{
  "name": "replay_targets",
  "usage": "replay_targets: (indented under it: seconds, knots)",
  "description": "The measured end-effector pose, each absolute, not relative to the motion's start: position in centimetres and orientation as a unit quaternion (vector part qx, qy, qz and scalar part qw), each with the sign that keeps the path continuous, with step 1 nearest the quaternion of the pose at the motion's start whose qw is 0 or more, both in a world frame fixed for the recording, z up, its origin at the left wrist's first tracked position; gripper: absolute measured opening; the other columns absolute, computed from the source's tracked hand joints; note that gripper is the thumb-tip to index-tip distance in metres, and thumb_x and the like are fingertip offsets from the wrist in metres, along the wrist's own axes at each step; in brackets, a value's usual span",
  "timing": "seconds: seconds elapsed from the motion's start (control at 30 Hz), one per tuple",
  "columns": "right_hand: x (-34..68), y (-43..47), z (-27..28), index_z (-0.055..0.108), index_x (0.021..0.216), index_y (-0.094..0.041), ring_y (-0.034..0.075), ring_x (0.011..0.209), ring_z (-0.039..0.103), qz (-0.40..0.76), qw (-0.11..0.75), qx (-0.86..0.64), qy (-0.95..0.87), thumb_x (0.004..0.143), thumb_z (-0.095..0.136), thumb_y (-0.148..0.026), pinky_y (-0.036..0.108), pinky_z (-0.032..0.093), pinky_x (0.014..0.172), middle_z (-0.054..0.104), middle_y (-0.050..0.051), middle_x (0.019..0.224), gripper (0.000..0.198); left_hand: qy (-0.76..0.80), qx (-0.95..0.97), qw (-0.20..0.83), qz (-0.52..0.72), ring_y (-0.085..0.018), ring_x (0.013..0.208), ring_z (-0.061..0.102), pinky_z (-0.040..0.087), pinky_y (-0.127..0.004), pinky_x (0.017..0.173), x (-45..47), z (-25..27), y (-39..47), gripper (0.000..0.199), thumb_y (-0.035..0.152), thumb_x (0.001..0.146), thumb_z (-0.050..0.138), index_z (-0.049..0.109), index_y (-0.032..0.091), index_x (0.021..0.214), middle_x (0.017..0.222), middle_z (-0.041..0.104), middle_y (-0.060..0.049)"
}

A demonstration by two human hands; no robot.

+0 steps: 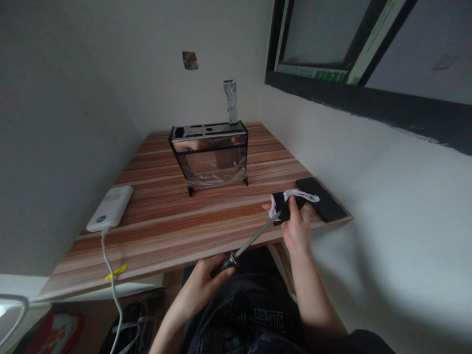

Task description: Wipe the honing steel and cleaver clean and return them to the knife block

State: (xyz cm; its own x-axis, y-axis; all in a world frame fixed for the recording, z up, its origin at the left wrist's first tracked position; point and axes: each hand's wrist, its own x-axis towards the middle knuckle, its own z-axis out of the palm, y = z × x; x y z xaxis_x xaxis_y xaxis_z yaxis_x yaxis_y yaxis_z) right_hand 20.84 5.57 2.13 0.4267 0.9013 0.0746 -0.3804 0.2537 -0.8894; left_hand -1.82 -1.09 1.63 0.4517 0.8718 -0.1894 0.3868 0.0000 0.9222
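My left hand (208, 278) is wrapped round the black handle of a honing steel (254, 239), its grey rod slanting up to the right. At the rod's far end, my right hand (297, 226) is closed on a black and white cloth (280, 209). The cloth lies around the tip, which it hides. One white strip of it hangs out to the right, over a black phone (320, 199) on the table. Beyond my hands stands a knife block (214, 157) with a slotted top, mirror-like front and black frame, with clear plastic film around its lower part.
The wood-grain table (155, 206) reaches back to the wall. A white power bank (110, 209) sits at its left, a white cable (112, 285) running down over the front edge past yellow tape (116, 272). A dark-framed window (324, 44) is at upper right.
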Motion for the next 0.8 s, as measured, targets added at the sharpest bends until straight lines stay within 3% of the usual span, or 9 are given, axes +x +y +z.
replay_targets:
  seconds: [0.23,0.47,0.67,0.8]
  knots:
    - [18.9,5.3,2.4,0.059,0.086,-0.020,0.027,0.077,0.072,0.475,0.704,-0.422,-0.317,0.079,0.059,-0.053,0.038,0.057,0.069,0.072,0.003,0.063,0.033,0.476,0.670,0.516,0.241,-0.014,0.068,0.046,0.034,-0.020,0.061,-1.0,1.8,-0.7,0.037,0.046,0.086,0.051,0.063,0.011,0.083,0.073,0.056,-0.002]
    - [16.7,3.9,2.2,0.065,0.090,-0.021,0.025,0.086,0.071,0.493,0.653,-0.423,-0.390,0.084,0.056,-0.048,0.037,0.056,0.077,0.075,0.004,0.074,0.029,0.472,0.681,0.489,0.274,-0.015,0.070,0.049,0.035,-0.021,0.062,-0.2,2.4,0.3,0.035,0.044,0.087,0.051,0.064,0.011,0.086,0.074,0.058,-0.002]
    - [15.3,2.4,2.9,0.067,0.094,-0.019,0.026,0.096,0.068,0.554,0.547,-0.401,-0.483,0.083,0.060,-0.043,0.039,0.053,0.087,0.075,0.007,0.090,0.028,0.471,0.651,0.490,0.337,-0.012,0.062,0.046,0.034,-0.019,0.055,0.4,3.1,0.5,0.034,0.044,0.085,0.053,0.063,0.011,0.088,0.065,0.054,0.000]
    - [15.0,2.3,3.4,0.067,0.098,-0.019,0.025,0.097,0.068,0.584,0.530,-0.367,-0.494,0.082,0.063,-0.040,0.040,0.053,0.088,0.074,0.007,0.094,0.028,0.476,0.629,0.507,0.346,-0.010,0.051,0.040,0.031,-0.018,0.047,0.5,2.8,0.2,0.037,0.045,0.085,0.053,0.062,0.010,0.092,0.052,0.043,0.005]
